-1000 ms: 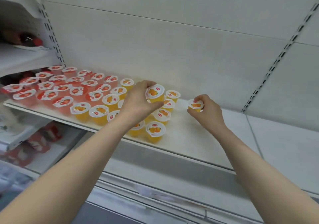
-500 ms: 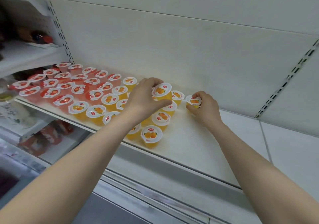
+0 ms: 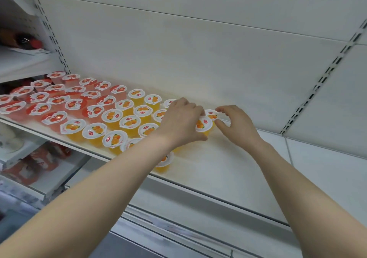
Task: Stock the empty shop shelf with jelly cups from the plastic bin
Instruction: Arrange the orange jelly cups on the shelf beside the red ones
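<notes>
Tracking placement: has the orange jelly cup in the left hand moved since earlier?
Yes: the orange jelly cup moved right along the white shelf, to the orange rows' end.

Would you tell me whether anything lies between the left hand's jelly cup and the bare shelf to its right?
Only the right hand, poised just right of the jelly cup that the left hand grips; nothing else visible stands on that stretch of shelf.

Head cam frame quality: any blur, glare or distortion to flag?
Head view: flat light, no hard glare on the cup lids; sharp at the orange jelly cup the left hand holds and at the right hand; lower-left corner smeared; slotted upright leans, wide-angle.
</notes>
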